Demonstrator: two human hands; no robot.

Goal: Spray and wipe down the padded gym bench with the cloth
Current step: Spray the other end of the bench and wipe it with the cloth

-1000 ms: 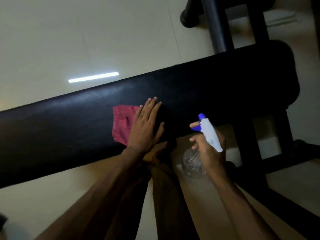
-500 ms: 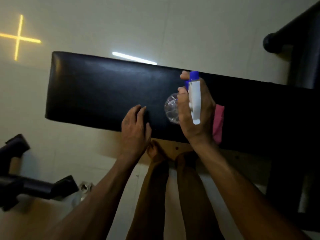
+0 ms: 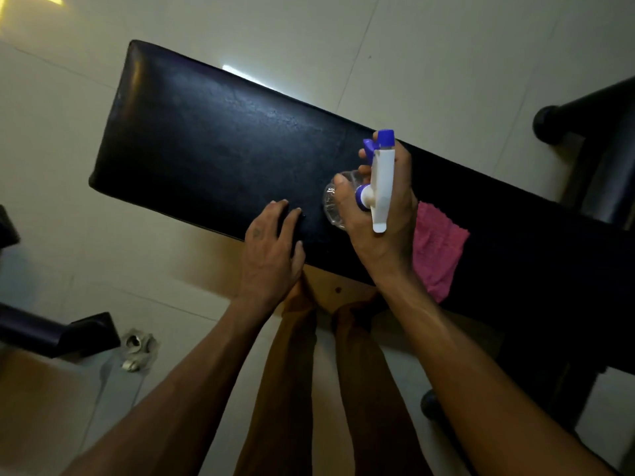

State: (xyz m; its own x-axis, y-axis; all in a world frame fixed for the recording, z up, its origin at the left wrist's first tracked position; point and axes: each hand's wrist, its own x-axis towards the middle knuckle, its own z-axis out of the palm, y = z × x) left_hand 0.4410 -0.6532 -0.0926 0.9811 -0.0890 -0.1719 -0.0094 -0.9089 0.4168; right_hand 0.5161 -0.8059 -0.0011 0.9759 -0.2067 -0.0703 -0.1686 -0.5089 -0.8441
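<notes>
From my head camera, my right hand [image 3: 379, 214] is wrapped around the spray bottle [image 3: 372, 185], nozzle aimed along the black bench [image 3: 213, 146] so the mist lands on its bare end. My left hand [image 3: 271, 249] rests flat and empty on the near edge, I think to steady me. The pink cloth [image 3: 436, 249] lies on the pad just beside my right wrist, ready for wiping.

Both forearms are bare to the lower frame edge, with no sleeves, watch or bands. The left hand [image 3: 271, 255] and right hand [image 3: 381, 214] wear no gloves or rings. The legs wear brown trousers [image 3: 292, 372].
</notes>
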